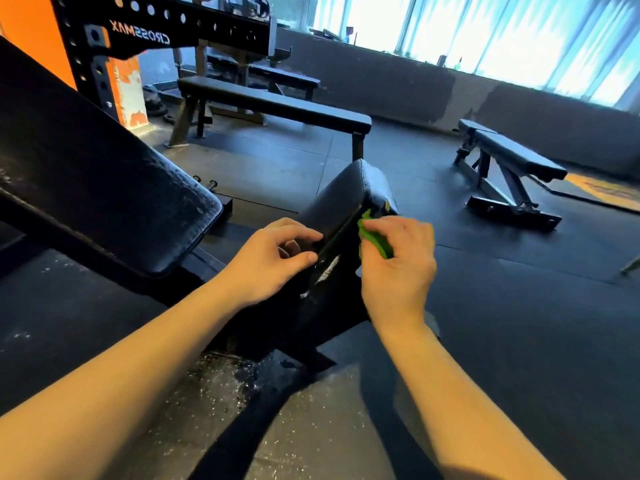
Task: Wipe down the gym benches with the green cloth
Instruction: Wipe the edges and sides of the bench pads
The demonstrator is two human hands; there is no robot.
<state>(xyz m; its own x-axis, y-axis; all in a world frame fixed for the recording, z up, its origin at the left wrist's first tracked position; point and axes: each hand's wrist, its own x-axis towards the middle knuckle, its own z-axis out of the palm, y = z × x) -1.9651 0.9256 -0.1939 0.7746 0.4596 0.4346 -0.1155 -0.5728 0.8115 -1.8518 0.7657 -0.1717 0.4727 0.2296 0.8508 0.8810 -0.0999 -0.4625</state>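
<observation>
Left hand (277, 258) is gripping the near edge of the seat pad (339, 199), with the fingers curling over its top face and the thumb lying against its side. Right hand (398, 265) is clutching the green cloth (375, 237), which is bunching into a crumpled wad between the curled fingers and the thumb. This hand is pressing the wad against the right side of the same pad. Only a small bright green portion is showing past the fingers.

The seat pad is black and glossy, tilting upward away from the person, and white scuff marks are showing on its near lower part. The inclined backrest pad (104, 188) is lying to the left, carrying whitish dusty marks. The dark floor (519, 323) is showing white specks near the person.

Farther off, a flat bench (277, 105) is standing behind the seat pad. An adjustable bench (516, 157) is standing well apart at the right.
</observation>
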